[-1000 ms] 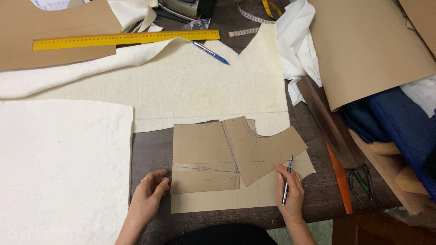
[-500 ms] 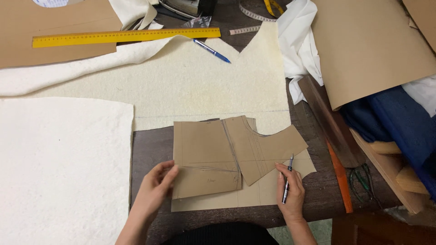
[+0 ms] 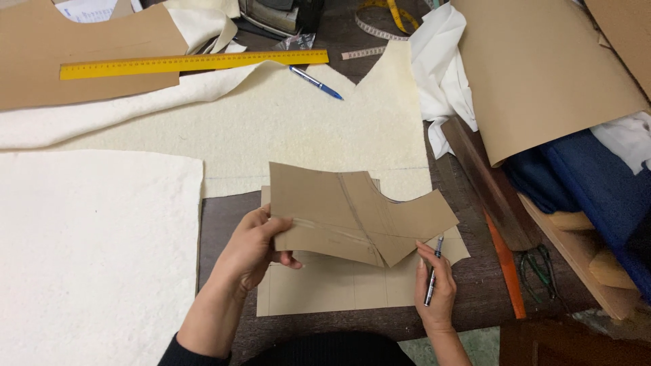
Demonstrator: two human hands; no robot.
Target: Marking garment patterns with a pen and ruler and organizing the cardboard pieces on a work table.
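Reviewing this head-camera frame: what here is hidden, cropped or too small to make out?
- Lower paper sheet: its upper part is covered by the brown cardboard pattern piece that the left hand lifts.
- Pen in the right hand: its tip is too small to tell whether it touches the sheet.
- Yellow ruler: markings too small to read.
- Dark device at the top: cut off by the frame edge.
- Scissors: dim, partly hidden by a shelf.

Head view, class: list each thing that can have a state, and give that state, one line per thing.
Brown card pattern piece: lifted, gripped at its left edge by left hand.
Pale paper sheet: flat on table.
Pen: held in right hand.
Blue pen: lying on cream fabric.
Yellow ruler: lying flat.
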